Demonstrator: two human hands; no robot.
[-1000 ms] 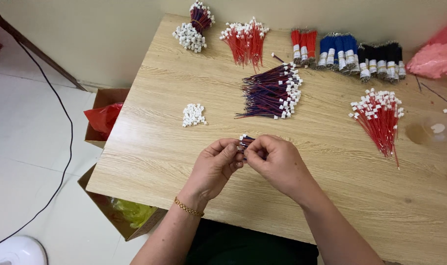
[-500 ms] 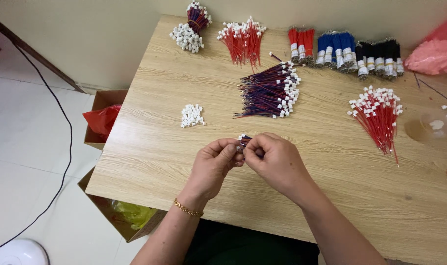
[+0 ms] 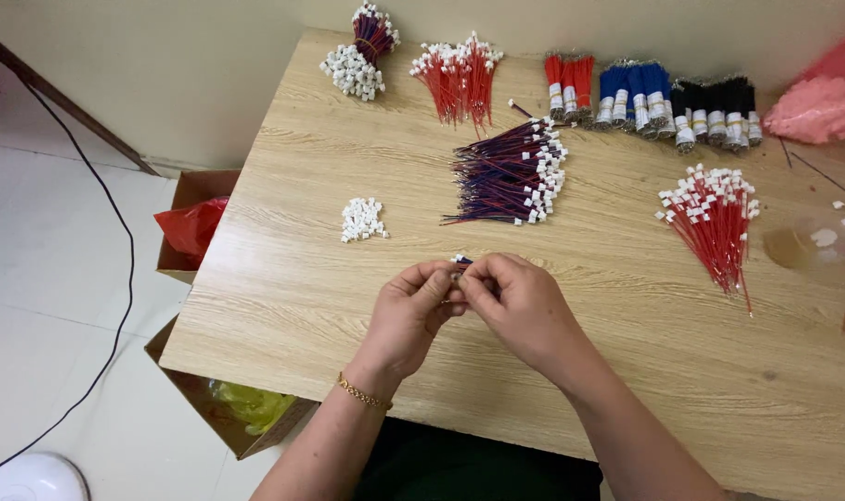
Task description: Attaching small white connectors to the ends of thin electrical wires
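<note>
Centrally, just below mid-frame, the left hand (image 3: 413,311) and right hand (image 3: 520,306) meet fingertip to fingertip, both pinching a small wire piece (image 3: 460,263) with a white connector; its exact form is hard to make out. Above it lies a loose purple wire bundle (image 3: 511,172), with a white connector pile (image 3: 362,220) at centre left. Off the wooden table (image 3: 293,278), at left, one cardboard box (image 3: 192,190) contains a red bag (image 3: 192,227); a lower cardboard box (image 3: 214,413) contains something yellow-green (image 3: 251,404).

- Two hands: left hand (image 3: 411,311), right hand (image 3: 520,306).
- Two cardboard boxes (image 3: 192,190) beside the bench (image 3: 283,306).
- Loose red wire bundles (image 3: 460,74): three, possibly; the rightmost is cut off.
- One small pile of white connectors (image 3: 362,220).
- One gold bracelet (image 3: 364,393).
</note>
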